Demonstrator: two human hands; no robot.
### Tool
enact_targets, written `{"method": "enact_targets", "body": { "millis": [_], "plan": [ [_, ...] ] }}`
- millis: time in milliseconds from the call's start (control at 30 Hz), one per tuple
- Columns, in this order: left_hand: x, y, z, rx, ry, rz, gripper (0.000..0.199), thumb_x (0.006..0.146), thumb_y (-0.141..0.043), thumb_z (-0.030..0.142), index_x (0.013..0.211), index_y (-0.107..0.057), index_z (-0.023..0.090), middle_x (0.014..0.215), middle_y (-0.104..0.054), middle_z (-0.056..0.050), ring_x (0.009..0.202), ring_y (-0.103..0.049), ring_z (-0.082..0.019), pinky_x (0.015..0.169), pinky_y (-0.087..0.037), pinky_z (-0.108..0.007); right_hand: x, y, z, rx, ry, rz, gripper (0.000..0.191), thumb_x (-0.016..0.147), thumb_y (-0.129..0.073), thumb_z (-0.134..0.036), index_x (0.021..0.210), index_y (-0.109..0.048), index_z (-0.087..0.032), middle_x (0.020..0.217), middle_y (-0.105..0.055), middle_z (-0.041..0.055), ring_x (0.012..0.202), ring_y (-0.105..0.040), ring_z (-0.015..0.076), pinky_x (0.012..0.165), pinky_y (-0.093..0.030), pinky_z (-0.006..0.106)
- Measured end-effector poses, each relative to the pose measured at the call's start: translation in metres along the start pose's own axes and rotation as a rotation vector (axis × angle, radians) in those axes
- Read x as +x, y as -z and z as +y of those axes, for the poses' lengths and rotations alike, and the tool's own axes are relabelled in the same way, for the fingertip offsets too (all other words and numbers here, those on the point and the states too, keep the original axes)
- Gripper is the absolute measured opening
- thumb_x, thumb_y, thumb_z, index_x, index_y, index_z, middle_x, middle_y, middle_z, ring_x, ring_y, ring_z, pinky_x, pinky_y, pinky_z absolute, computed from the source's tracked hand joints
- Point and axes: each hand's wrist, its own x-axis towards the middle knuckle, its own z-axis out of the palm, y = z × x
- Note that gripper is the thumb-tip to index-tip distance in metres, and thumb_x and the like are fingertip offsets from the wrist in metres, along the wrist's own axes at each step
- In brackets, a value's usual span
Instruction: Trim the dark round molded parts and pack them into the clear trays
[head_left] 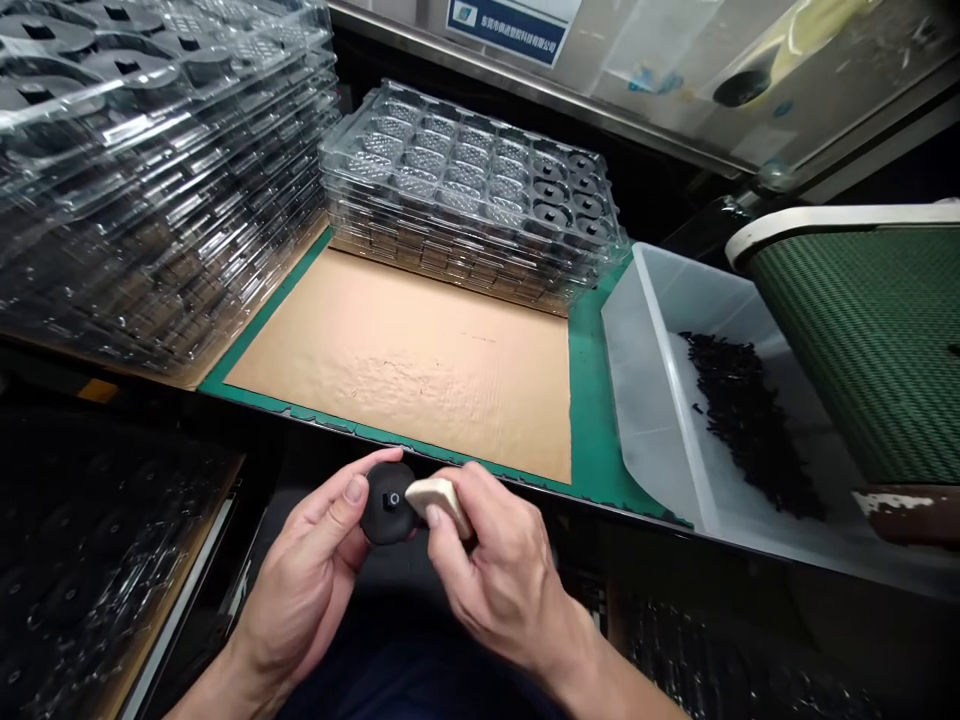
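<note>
My left hand (pixel 311 575) pinches a small round black plastic part (pixel 385 505) with a hole in its middle, held just below the table's front edge. My right hand (pixel 499 575) grips a small beige block-shaped tool (pixel 439 497) and presses its end against the black part's right side. Both hands hover over my lap, in front of a brown cardboard sheet (pixel 420 355) lying on the green mat (pixel 589 400).
A short stack of clear blister trays (pixel 469 185), partly filled with black parts, sits behind the cardboard. A tall tray stack (pixel 150 170) stands at left. A white bin (pixel 652 400) with black scraps (pixel 750 420) lies right, beside a green conveyor belt (pixel 870 330). More trays (pixel 82 560) sit low left.
</note>
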Motion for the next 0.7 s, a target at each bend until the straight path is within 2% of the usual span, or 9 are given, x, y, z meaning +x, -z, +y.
{"method": "enact_targets", "body": {
  "millis": [67,133,267,333,400,467,600,667,700],
  "plan": [
    [-0.0001,-0.0007,0.0008,-0.003,-0.028,0.026,0.047,0.089,-0.080,0.049,0.127,-0.077,0.021,0.116,-0.079,-0.010,0.104,-0.073,-0.020,0.091,-0.060,-0.021,-0.0016,0.0005,-0.0009,0.079,-0.040,-0.041,0.012,0.102,-0.047,-0.019,0.092,-0.054,-0.020,0.080,-0.055,0.0008,0.067,-0.050,0.0143,0.064,-0.041,0.029],
    [-0.0002,-0.0010,0.0013,0.011,-0.012,-0.001,0.047,0.089,-0.080,0.049,0.125,-0.078,0.020,0.116,-0.079,-0.011,0.106,-0.073,-0.021,0.092,-0.060,-0.021,-0.0004,0.0024,-0.0010,0.068,-0.025,-0.039,0.015,0.102,-0.047,-0.018,0.088,-0.052,-0.021,0.079,-0.053,0.0005,0.067,-0.048,0.0143,0.064,-0.039,0.029],
    [-0.0003,-0.0004,0.0002,0.035,0.056,-0.087,0.044,0.090,-0.077,0.048,0.121,-0.080,0.017,0.124,-0.077,-0.013,0.117,-0.070,-0.026,0.099,-0.059,-0.026,0.0057,0.0056,0.0001,-0.077,0.084,0.014,0.015,0.104,-0.046,-0.016,0.101,-0.060,-0.019,0.087,-0.059,0.0046,0.077,-0.053,0.0176,0.071,-0.042,0.031],
    [-0.0002,0.0005,-0.0009,0.042,0.006,-0.062,0.047,0.091,-0.077,0.049,0.129,-0.076,0.021,0.127,-0.076,-0.011,0.116,-0.070,-0.024,0.100,-0.058,-0.026,0.0052,0.0045,-0.0007,-0.023,0.053,0.026,0.014,0.104,-0.047,-0.017,0.104,-0.061,-0.019,0.088,-0.061,0.0043,0.076,-0.055,0.0168,0.071,-0.044,0.030],
    [0.0001,0.0019,-0.0015,0.058,-0.055,-0.019,0.055,0.090,-0.078,0.050,0.138,-0.070,0.025,0.127,-0.076,-0.009,0.114,-0.070,-0.023,0.099,-0.057,-0.025,0.0025,0.0028,-0.0016,0.085,-0.023,0.014,0.012,0.103,-0.047,-0.019,0.099,-0.059,-0.019,0.083,-0.059,0.0018,0.070,-0.054,0.0146,0.066,-0.044,0.029],
    [0.0006,0.0029,-0.0011,0.086,-0.065,-0.014,0.056,0.089,-0.078,0.052,0.138,-0.070,0.025,0.126,-0.076,-0.009,0.116,-0.070,-0.024,0.100,-0.056,-0.025,0.0008,0.0025,-0.0011,0.115,-0.048,-0.006,0.014,0.103,-0.047,-0.019,0.095,-0.058,-0.019,0.080,-0.057,0.0007,0.067,-0.052,0.0139,0.064,-0.042,0.028],
    [0.0008,0.0018,0.0021,0.121,0.067,-0.176,0.047,0.093,-0.074,0.052,0.126,-0.078,0.020,0.130,-0.074,-0.013,0.125,-0.065,-0.029,0.105,-0.055,-0.032,0.0047,0.0060,0.0020,-0.063,0.109,0.026,0.018,0.104,-0.046,-0.014,0.108,-0.063,-0.017,0.092,-0.063,0.0057,0.081,-0.056,0.0182,0.074,-0.045,0.031],
    [0.0008,0.0002,0.0031,0.112,0.075,-0.183,0.047,0.093,-0.074,0.052,0.127,-0.078,0.021,0.128,-0.074,-0.013,0.126,-0.064,-0.030,0.104,-0.055,-0.035,0.0060,0.0057,0.0006,-0.077,0.129,0.054,0.018,0.104,-0.047,-0.015,0.112,-0.064,-0.017,0.095,-0.065,0.0061,0.083,-0.058,0.0185,0.075,-0.046,0.031],
    [0.0008,-0.0005,0.0033,0.103,0.048,-0.144,0.050,0.091,-0.076,0.053,0.130,-0.077,0.022,0.126,-0.075,-0.012,0.124,-0.065,-0.030,0.104,-0.055,-0.035,0.0057,0.0047,-0.0010,-0.040,0.095,0.061,0.016,0.105,-0.048,-0.016,0.109,-0.063,-0.018,0.092,-0.065,0.0048,0.080,-0.059,0.0173,0.073,-0.046,0.030]
  ]
}}
